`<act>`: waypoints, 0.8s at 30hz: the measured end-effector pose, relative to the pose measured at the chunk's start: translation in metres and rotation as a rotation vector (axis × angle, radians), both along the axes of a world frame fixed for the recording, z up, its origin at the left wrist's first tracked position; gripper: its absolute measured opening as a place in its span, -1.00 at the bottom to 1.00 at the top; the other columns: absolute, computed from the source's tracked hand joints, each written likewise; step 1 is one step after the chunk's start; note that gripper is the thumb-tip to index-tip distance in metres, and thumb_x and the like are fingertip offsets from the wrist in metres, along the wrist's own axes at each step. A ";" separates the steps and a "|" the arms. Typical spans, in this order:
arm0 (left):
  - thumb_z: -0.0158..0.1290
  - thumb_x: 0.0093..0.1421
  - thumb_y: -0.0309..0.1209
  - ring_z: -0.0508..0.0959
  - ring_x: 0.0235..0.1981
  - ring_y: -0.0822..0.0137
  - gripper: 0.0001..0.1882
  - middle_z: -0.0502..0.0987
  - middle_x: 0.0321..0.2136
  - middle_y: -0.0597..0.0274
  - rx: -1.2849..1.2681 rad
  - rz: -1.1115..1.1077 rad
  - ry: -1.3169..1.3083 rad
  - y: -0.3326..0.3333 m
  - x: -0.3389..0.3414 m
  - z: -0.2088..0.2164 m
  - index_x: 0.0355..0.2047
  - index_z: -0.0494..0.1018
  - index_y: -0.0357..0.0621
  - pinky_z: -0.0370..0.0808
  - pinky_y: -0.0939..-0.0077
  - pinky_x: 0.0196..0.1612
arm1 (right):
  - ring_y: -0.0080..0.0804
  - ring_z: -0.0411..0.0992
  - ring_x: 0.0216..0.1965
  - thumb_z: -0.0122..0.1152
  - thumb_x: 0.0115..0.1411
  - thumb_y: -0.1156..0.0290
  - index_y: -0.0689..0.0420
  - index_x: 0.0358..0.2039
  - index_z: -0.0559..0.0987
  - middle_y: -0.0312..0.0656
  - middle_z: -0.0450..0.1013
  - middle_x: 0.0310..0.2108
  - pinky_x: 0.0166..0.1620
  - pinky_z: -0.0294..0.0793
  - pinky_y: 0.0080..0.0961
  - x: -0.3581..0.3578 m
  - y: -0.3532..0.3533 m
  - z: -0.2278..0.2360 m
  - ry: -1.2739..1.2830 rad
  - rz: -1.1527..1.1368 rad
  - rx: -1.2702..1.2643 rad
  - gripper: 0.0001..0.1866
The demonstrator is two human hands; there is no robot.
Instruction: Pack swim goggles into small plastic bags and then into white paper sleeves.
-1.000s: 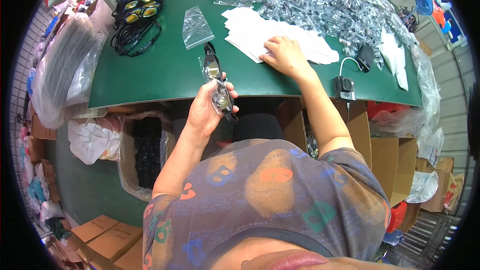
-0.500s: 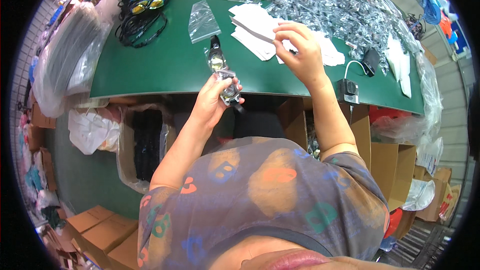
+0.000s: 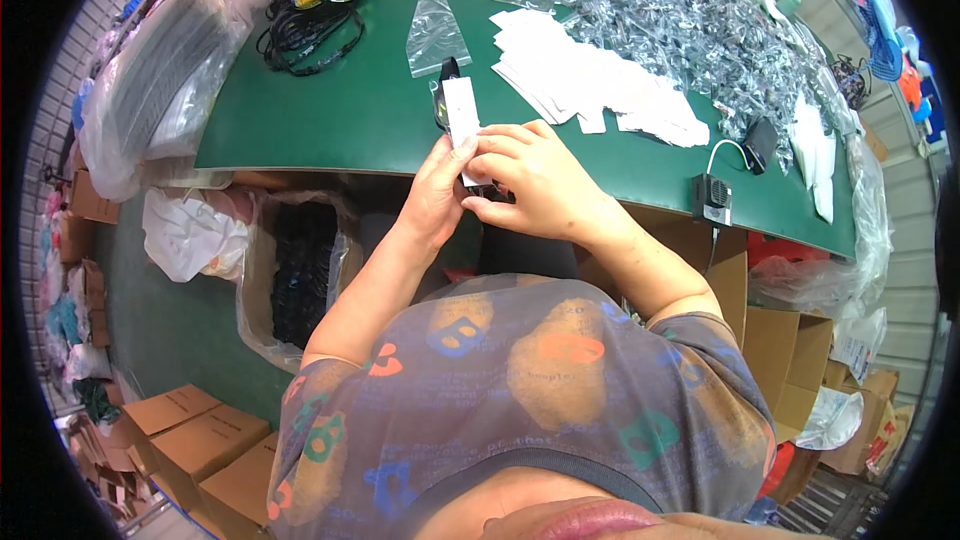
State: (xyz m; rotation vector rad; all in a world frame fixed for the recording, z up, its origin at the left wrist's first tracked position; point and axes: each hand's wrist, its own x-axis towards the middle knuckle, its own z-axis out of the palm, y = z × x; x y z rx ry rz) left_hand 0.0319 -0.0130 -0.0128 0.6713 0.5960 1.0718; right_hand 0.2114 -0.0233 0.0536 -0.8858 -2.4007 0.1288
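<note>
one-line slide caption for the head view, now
Left hand holding a white slip against black goggles, right hand at the slip's lower end, by a green table.

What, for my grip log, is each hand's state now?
Left hand: closed, holding black-strapped goggles and white rectangular paper card.
Right hand: curled by card; grip cannot be told.

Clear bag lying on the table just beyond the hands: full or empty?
Empty, as far as shows: the bag lies flat, and the green table shows through it.
</note>
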 end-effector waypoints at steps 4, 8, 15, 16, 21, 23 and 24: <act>-0.02 0.45 -0.32 0.58 -0.13 0.36 -0.62 0.52 -0.07 0.21 0.025 -0.022 0.031 0.002 -0.003 0.006 0.20 0.28 -0.15 0.66 0.30 -0.15 | -0.18 0.48 0.13 0.41 0.12 0.21 0.10 -0.35 0.58 -0.10 0.56 0.05 0.15 0.36 -0.25 0.014 0.008 0.001 0.195 0.054 -0.261 -0.74; -0.05 0.43 -0.37 0.58 -0.08 0.27 -0.56 0.50 -0.06 0.11 0.042 -0.035 -0.051 0.000 -0.006 0.017 0.27 0.23 -0.20 0.69 0.21 -0.17 | -0.29 0.48 0.13 0.22 0.35 0.34 0.16 -0.21 0.59 -0.09 0.52 0.15 0.15 0.43 -0.33 0.025 0.020 -0.023 0.776 -0.067 -0.582 -0.85; -0.11 0.43 -0.36 0.54 -0.06 0.23 -0.49 0.48 -0.07 0.08 0.034 0.019 -0.235 0.003 -0.008 0.029 0.34 0.17 -0.22 0.67 0.23 -0.16 | -0.35 0.51 -0.08 0.11 0.37 -0.14 0.01 -0.10 0.52 -0.31 0.51 -0.25 -0.16 0.58 -0.27 -0.008 -0.019 -0.067 1.412 -0.102 -1.693 -0.55; -0.12 0.43 -0.36 0.53 -0.07 0.22 -0.48 0.48 -0.07 0.08 0.031 -0.002 -0.254 0.001 -0.006 0.031 0.35 0.16 -0.22 0.67 0.23 -0.16 | -0.33 0.51 -0.08 0.02 0.37 -0.25 0.01 -0.09 0.52 -0.32 0.50 -0.28 -0.05 0.56 -0.15 -0.016 -0.024 -0.064 1.450 -0.090 -1.914 -0.46; -0.14 0.41 -0.41 0.58 -0.10 0.19 -0.48 0.47 -0.07 0.00 0.054 -0.102 -0.316 -0.005 -0.009 0.033 0.35 0.14 -0.20 0.70 0.23 -0.20 | -0.16 0.49 0.08 0.13 0.36 0.04 0.03 -0.04 0.57 -0.21 0.54 -0.06 0.12 0.47 -0.06 -0.003 0.005 -0.092 1.713 0.712 -1.914 -0.64; -0.10 0.42 -0.36 0.55 -0.08 0.23 -0.46 0.47 -0.08 0.08 0.091 0.020 -0.231 -0.005 -0.017 0.033 0.36 0.14 -0.20 0.66 0.22 -0.18 | -0.18 0.52 0.03 0.24 0.31 0.19 0.03 -0.17 0.60 -0.24 0.55 -0.10 0.08 0.46 -0.13 0.001 0.006 -0.042 1.673 0.289 -1.667 -0.79; -0.10 0.41 -0.38 0.55 -0.10 0.25 -0.47 0.47 -0.08 0.10 0.118 0.063 -0.190 -0.001 -0.021 0.030 0.35 0.15 -0.18 0.66 0.21 -0.18 | -0.19 0.52 0.06 0.27 0.29 0.23 0.06 -0.14 0.59 -0.19 0.58 -0.12 0.06 0.50 -0.12 0.015 0.015 -0.039 1.678 0.218 -1.578 -0.78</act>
